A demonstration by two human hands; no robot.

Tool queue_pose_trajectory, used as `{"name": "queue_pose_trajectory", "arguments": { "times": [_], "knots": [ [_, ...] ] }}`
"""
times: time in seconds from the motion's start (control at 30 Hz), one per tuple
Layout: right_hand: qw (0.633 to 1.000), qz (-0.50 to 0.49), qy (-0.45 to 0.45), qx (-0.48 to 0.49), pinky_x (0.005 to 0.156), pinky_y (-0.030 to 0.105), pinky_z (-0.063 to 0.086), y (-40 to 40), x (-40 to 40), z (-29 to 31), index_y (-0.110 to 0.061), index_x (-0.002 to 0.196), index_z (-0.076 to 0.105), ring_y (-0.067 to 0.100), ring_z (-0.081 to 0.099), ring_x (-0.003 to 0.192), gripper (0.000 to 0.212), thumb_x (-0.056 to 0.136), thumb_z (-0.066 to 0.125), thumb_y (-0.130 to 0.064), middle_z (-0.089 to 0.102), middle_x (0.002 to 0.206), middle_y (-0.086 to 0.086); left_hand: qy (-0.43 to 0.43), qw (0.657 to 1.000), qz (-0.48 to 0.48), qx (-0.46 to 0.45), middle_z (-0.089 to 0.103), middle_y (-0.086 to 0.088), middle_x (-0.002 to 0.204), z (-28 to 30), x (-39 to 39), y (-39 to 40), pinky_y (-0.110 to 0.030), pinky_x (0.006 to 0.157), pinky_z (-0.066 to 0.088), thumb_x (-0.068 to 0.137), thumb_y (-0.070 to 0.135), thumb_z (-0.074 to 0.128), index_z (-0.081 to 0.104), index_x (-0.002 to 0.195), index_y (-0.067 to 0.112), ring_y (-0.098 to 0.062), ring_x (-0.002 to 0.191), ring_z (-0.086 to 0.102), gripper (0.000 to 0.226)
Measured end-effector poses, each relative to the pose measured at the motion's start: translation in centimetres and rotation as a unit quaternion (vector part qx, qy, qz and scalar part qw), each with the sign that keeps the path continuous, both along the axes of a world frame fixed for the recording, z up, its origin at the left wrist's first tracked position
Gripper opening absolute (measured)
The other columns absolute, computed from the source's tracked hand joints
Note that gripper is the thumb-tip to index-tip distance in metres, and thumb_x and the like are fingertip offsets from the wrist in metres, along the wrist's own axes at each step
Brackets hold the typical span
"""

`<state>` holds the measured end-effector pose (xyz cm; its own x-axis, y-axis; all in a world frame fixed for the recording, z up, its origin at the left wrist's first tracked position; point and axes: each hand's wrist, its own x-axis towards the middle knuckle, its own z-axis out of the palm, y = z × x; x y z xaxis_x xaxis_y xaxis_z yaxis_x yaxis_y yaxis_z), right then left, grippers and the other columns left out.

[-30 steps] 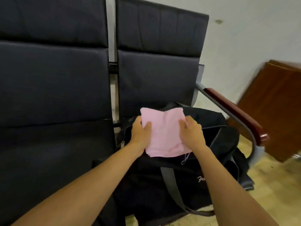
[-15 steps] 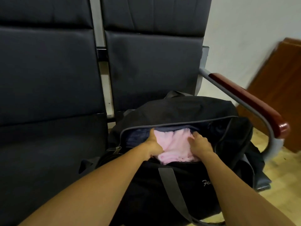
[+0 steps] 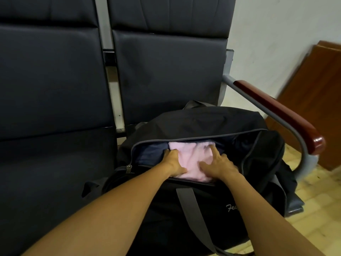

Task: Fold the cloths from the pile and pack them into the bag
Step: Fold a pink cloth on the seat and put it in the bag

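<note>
I see both hands, L (image 3: 173, 163) & R (image 3: 219, 166), spread flat, pressing folded pink cloth (image 3: 191, 159) into open black fabric duffel bag (image 3: 203, 124).

Pale pink cloth (image 3: 191, 159), black duffel bag (image 3: 203, 124) with grey strap (image 3: 190, 206), dark grey seats (image 3: 51, 85), reddish-brown armrest (image 3: 276, 109)
</note>
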<state>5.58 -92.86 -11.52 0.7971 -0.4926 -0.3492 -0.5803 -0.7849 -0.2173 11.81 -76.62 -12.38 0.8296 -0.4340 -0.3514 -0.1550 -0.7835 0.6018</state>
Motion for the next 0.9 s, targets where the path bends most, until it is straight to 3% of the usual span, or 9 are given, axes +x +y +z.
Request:
{"name": "queue_pose_trajectory", "arguments": {
  "times": [0.13,0.2,0.33,0.43,0.57,0.67,0.77,0.9],
  "knots": [
    [1.0,-0.015,-0.026,0.009,0.093,0.041,0.045,-0.9,-0.4,-0.2,-0.032,0.152,0.021,0.044,0.051,0.116,0.07,0.092,0.055,-0.019,0.035,0.137,0.019,-0.008,1.0,0.004,0.023,0.018,-0.013,0.154,0.1,-0.4,-0.6,-0.032,0.111,0.032,0.08,0.039,0.076,0.026,0.149,0.01,-0.026,0.14,0.03,0.089],
    [0.999,-0.012,-0.027,-0.024,0.098,0.043,0.045,-0.8,-0.3,-0.2,-0.027,0.151,0.026,0.043,0.048,0.12,0.064,0.094,0.048,-0.007,0.033,0.138,0.02,0.003,0.999,-0.022,0.048,0.01,-0.011,0.156,0.3,-0.7,-0.6,-0.032,0.114,0.028,0.078,0.044,0.077,0.018,0.152,0.011,-0.026,0.143,0.025,0.1],
    [0.994,0.012,0.025,-0.101,0.105,0.041,0.04,-0.2,-0.6,-0.2,-0.023,0.151,0.02,0.038,0.045,0.125,0.073,0.094,0.065,-0.019,0.031,0.142,0.021,0.064,0.995,-0.053,0.064,-0.001,-0.008,0.156,0.7,-1.3,-0.2,-0.032,0.115,0.026,0.074,0.045,0.079,0.011,0.152,0.015,-0.027,0.142,0.024,0.108],
    [0.987,0.023,0.05,-0.153,0.1,0.04,0.043,-0.3,-1.0,-0.2,-0.016,0.145,0.019,0.036,0.049,0.127,0.062,0.098,0.058,-0.021,0.039,0.142,0.02,0.065,0.993,-0.052,0.08,-0.003,-0.007,0.155,0.4,-1.9,-0.2,-0.036,0.114,0.03,0.07,0.046,0.082,0.011,0.15,0.015,-0.029,0.136,0.033,0.111],
    [0.999,-0.024,0.009,-0.031,0.105,0.042,0.037,-0.1,-1.7,-0.1,-0.021,0.149,0.023,0.044,0.047,0.124,0.054,0.099,0.04,-0.013,0.033,0.144,0.025,0.045,0.991,-0.057,0.112,-0.002,-0.01,0.158,0.6,-2.8,-0.2,-0.039,0.113,0.031,0.077,0.045,0.077,0.003,0.152,0.012,-0.032,0.139,0.032,0.111],
    [0.998,-0.041,-0.032,-0.032,0.101,0.042,0.038,0.1,-2.6,-0.2,-0.018,0.148,0.031,0.047,0.045,0.123,0.055,0.096,0.04,-0.003,0.024,0.146,0.028,0.054,0.993,-0.05,0.094,0.003,-0.012,0.157,1.1,-3.3,0.0,-0.04,0.114,0.031,0.078,0.045,0.076,0.011,0.151,0.014,-0.032,0.139,0.031,0.103],
    [0.993,-0.056,-0.054,-0.092,0.099,0.038,0.034,1.4,-3.4,1.0,-0.012,0.138,0.047,0.039,0.039,0.123,0.04,0.098,0.041,-0.007,0.036,0.139,0.017,0.049,0.995,-0.053,0.07,0.011,-0.013,0.154,2.5,-3.8,0.9,-0.038,0.112,0.033,0.08,0.045,0.074,0.021,0.149,0.015,-0.032,0.137,0.033,0.092],
    [0.992,-0.035,-0.081,-0.096,0.096,0.041,0.044,4.5,-2.6,3.7,-0.005,0.129,0.053,0.036,0.047,0.122,0.035,0.096,0.044,-0.011,0.046,0.134,0.016,-0.018,0.999,-0.024,0.028,0.046,-0.017,0.136,4.8,-3.1,3.0,-0.04,0.094,0.046,0.093,0.035,0.061,0.049,0.129,0.005,-0.034,0.119,0.051,0.048]
  ]
}}
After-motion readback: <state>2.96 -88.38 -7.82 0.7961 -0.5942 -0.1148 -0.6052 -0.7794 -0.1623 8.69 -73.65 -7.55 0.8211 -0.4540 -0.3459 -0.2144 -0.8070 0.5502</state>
